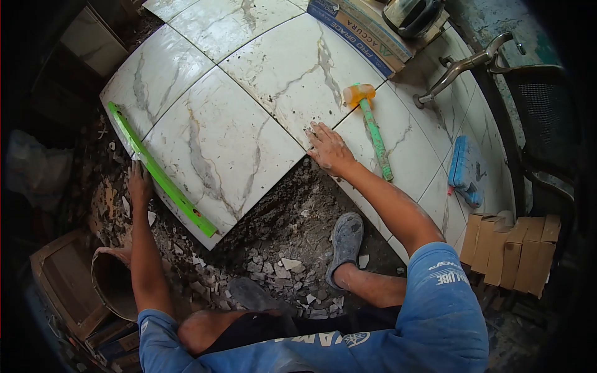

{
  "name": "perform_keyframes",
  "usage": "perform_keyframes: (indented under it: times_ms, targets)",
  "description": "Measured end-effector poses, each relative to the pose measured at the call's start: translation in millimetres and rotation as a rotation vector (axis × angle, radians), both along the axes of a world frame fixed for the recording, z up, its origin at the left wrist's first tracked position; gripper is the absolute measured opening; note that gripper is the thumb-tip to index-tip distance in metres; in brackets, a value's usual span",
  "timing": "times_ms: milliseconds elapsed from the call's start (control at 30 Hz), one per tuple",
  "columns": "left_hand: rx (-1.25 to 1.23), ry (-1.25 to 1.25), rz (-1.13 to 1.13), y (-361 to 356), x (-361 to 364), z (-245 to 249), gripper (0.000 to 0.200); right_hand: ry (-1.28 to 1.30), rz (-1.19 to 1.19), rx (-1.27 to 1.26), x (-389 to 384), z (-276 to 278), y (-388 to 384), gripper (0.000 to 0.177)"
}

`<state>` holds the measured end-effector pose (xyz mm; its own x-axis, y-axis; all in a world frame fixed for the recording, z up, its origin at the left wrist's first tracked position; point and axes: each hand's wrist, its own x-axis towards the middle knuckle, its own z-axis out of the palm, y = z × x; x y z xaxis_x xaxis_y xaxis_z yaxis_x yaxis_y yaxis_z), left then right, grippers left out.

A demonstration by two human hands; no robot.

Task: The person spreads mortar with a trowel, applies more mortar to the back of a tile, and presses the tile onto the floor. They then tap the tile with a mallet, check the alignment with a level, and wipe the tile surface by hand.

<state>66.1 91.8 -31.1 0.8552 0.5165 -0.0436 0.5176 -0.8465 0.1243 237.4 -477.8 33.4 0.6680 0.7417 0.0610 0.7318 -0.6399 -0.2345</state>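
Note:
A large white floor tile [230,146] with grey veins lies in front of me, its near corner beside bare mortar. Along its left side rests a bright green straightedge or level [163,177], which looks curved through the lens. My left hand [140,181] is at the tile's left edge, close to the green tool, fingers stretched out and partly in shadow. At the tile's right corner, my right hand [329,149] lies flat with fingers spread, over the meeting of the tiles. To its right, a mallet [372,127] with an orange head and green handle lies on another tile.
Broken tile pieces and rough mortar [280,267] surround my feet. A bucket [112,280] lies tipped at left. At right are a blue case-like object [466,169], small cartons [513,252] and a metal-legged chair [541,112]. Tile boxes [357,37] sit at the back.

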Motion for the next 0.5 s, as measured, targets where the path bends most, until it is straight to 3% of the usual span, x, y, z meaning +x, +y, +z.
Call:
perform_keyframes:
  times_ms: [100, 167, 200, 267, 367, 433, 500]
  targets:
    - [-0.001, -0.034, 0.019, -3, -6, 11, 0.055, 0.006, 0.063, -0.165, -42, -11, -4, 0.049]
    - [-0.083, -0.253, 0.087, -8, -15, 21, 0.051, 0.667, 0.136, -0.52, -70, 58, 12, 0.047]
    - [-0.048, -0.329, 0.101, -11, -18, 24, 0.046, 0.673, 0.133, -0.523, -72, 49, 4, 0.047]
    - [-0.007, -0.41, 0.115, -25, -17, 36, 0.046, 0.223, 0.061, -0.072, -72, 22, -16, 0.045]
    - [0.061, -0.541, 0.073, -67, -5, 52, 0.044, 0.003, -0.091, -0.146, -37, 8, -5, 0.052]
    - [0.026, -0.502, -0.147, -106, 6, 72, 0.044, -0.052, -0.031, -0.195, -37, -2, 2, 0.055]
    - [0.018, -0.471, -0.225, -137, 12, 84, 0.044, -0.096, 0.019, -0.247, -45, -10, 2, 0.059]
